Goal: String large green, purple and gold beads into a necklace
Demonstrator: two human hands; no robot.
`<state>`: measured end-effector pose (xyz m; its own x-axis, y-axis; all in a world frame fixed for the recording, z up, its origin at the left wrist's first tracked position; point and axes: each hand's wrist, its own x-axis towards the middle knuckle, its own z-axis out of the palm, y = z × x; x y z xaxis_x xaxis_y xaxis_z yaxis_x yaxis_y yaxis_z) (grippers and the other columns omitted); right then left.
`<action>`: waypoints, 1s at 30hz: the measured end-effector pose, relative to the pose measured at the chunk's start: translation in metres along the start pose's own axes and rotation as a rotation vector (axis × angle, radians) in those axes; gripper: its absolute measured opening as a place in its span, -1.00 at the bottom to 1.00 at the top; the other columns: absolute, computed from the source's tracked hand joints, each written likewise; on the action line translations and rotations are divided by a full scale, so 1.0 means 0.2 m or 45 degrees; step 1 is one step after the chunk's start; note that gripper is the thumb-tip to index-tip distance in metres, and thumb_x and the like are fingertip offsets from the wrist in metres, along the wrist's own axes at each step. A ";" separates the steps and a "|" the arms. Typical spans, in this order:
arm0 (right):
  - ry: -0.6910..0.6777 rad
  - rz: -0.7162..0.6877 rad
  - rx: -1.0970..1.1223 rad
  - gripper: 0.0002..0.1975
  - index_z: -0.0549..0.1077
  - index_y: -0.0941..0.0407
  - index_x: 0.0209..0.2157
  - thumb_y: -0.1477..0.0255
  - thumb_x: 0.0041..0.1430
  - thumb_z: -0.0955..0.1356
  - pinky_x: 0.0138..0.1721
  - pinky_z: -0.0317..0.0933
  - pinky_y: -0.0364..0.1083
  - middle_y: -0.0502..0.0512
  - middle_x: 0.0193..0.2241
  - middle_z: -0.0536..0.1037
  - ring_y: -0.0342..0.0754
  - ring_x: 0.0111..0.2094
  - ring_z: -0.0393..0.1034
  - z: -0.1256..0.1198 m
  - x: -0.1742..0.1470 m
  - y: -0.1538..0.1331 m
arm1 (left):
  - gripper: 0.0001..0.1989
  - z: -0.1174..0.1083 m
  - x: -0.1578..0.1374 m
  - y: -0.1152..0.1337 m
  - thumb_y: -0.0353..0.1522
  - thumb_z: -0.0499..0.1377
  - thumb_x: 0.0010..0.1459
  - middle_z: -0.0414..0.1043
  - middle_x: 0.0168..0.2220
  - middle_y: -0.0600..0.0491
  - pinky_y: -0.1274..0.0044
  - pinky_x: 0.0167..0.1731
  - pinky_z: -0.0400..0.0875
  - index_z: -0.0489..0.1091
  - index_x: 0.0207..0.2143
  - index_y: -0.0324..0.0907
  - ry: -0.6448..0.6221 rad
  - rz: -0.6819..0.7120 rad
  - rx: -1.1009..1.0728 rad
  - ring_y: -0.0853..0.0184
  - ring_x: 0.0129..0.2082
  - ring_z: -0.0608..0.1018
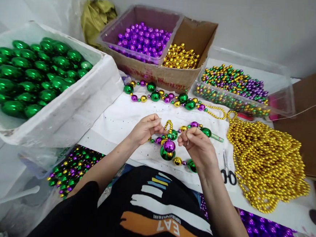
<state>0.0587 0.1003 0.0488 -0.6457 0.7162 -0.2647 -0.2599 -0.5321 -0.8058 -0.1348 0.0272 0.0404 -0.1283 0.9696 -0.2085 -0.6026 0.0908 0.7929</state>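
Observation:
My left hand [148, 128] is closed in a pinch on a thin, pale thread, left of a small loop of gold beads [169, 124]. Across from it, my right hand [198, 143] also pinches the thread, its fingers bent together. Between and below the hands is a bead strand [177, 161] of purple, gold and green balls; a purple ball [169, 145] sits against a large green one [166, 155]. Part of the strand passes behind my right hand. A green stick-like piece [217, 137] lies beyond that hand.
Black-handled scissors [228, 176] lie right of my right forearm, beside heaped gold bead chains [266, 163]. Another bead strand [163, 97] stretches along the back. A white foam box [95, 80] of green beads stands left; a cardboard box [150, 72] and clear bin [283, 82] stand behind.

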 end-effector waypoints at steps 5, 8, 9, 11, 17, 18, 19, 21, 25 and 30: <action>0.029 0.043 0.015 -0.80 0.41 0.09 -0.49 0.39 -0.02 0.50 -0.41 0.34 -0.09 -0.02 -0.53 0.42 -0.09 -0.44 0.42 -0.05 0.00 0.08 | -0.63 -0.03 0.00 -0.06 -0.22 0.36 0.05 0.19 -0.62 0.22 0.41 -0.20 0.49 0.22 -0.49 -0.20 0.010 -0.033 0.045 0.46 -0.51 0.40; 0.030 0.058 0.007 -0.79 0.42 0.09 -0.49 0.37 -0.04 0.51 -0.42 0.34 -0.09 -0.02 -0.53 0.43 -0.08 -0.44 0.43 -0.07 0.00 0.08 | -0.65 -0.03 0.01 -0.07 -0.22 0.34 0.07 0.20 -0.62 0.22 0.42 -0.18 0.48 0.23 -0.48 -0.20 0.017 -0.031 0.075 0.46 -0.51 0.41; 0.024 0.058 -0.009 -0.79 0.43 0.10 -0.49 0.37 -0.05 0.52 -0.43 0.34 -0.10 -0.01 -0.54 0.44 -0.08 -0.45 0.42 -0.07 0.00 0.06 | -0.65 -0.02 0.02 -0.06 -0.21 0.34 0.07 0.22 -0.62 0.22 0.42 -0.18 0.47 0.23 -0.49 -0.19 0.023 -0.019 0.088 0.46 -0.51 0.42; 0.001 0.052 -0.087 -0.82 0.46 0.10 -0.47 0.37 -0.03 0.51 -0.44 0.32 -0.11 0.01 -0.53 0.46 -0.08 -0.44 0.41 -0.06 0.01 0.01 | -0.64 0.00 0.05 -0.05 -0.20 0.34 0.06 0.28 -0.60 0.20 0.43 -0.17 0.46 0.24 -0.49 -0.20 0.032 0.009 0.118 0.45 -0.50 0.44; 0.025 -0.153 -0.449 -0.86 0.50 0.11 -0.51 0.37 -0.02 0.48 -0.54 0.17 -0.18 0.09 -0.27 0.53 -0.14 -0.42 0.29 0.02 0.03 -0.12 | -0.71 0.08 0.14 -0.01 -0.26 0.38 -0.03 0.37 -0.52 0.14 0.57 -0.36 0.35 0.38 -0.47 -0.25 -0.046 -0.110 0.268 0.51 -0.51 0.41; 0.055 -0.183 -0.479 -0.86 0.50 0.11 -0.51 0.36 -0.03 0.48 -0.57 0.10 -0.19 0.06 -0.32 0.51 -0.18 -0.48 0.23 0.04 0.04 -0.12 | -0.74 0.09 0.15 -0.02 -0.28 0.38 -0.05 0.38 -0.51 0.13 0.58 -0.38 0.33 0.42 -0.45 -0.26 -0.090 -0.151 0.298 0.50 -0.50 0.41; 0.084 -0.201 -0.500 -0.85 0.49 0.11 -0.52 0.36 -0.03 0.48 -0.60 0.04 -0.19 0.03 -0.40 0.46 -0.20 -0.52 0.16 0.05 0.05 -0.12 | -0.76 0.10 0.15 -0.02 -0.31 0.39 -0.07 0.39 -0.50 0.12 0.58 -0.39 0.32 0.45 -0.42 -0.27 -0.135 -0.186 0.325 0.49 -0.49 0.42; 0.117 -0.206 -0.529 -0.84 0.48 0.10 -0.52 0.35 -0.04 0.49 -0.62 -0.07 -0.19 -0.04 -0.54 0.35 -0.22 -0.58 0.05 0.06 0.07 -0.10 | -0.78 0.11 0.15 -0.03 -0.36 0.39 -0.11 0.42 -0.48 0.11 0.57 -0.37 0.31 0.48 -0.39 -0.27 -0.208 -0.227 0.379 0.48 -0.47 0.43; 0.098 -0.190 -0.530 -0.84 0.47 0.10 -0.53 0.36 -0.06 0.49 -0.62 -0.16 -0.17 -0.06 -0.59 0.33 -0.23 -0.60 -0.01 0.07 0.11 -0.08 | -0.80 0.12 0.14 -0.02 -0.36 0.40 -0.11 0.44 -0.49 0.10 0.57 -0.37 0.29 0.46 -0.46 -0.26 -0.228 -0.199 0.457 0.47 -0.47 0.43; 0.142 -0.139 -0.383 -0.83 0.52 0.11 -0.42 0.29 0.01 0.45 -0.64 -0.18 -0.18 -0.07 -0.61 0.34 -0.24 -0.63 0.01 0.02 0.13 -0.07 | -0.75 0.12 0.13 -0.03 -0.25 0.36 0.00 0.42 -0.54 0.10 0.57 -0.43 0.26 0.43 -0.48 -0.25 -0.192 -0.098 0.478 0.49 -0.52 0.38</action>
<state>0.0429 0.1244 0.0557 -0.5392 0.8153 -0.2111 -0.0891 -0.3044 -0.9484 -0.1154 0.0576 0.0443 0.0395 0.9766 -0.2113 -0.2731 0.2139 0.9379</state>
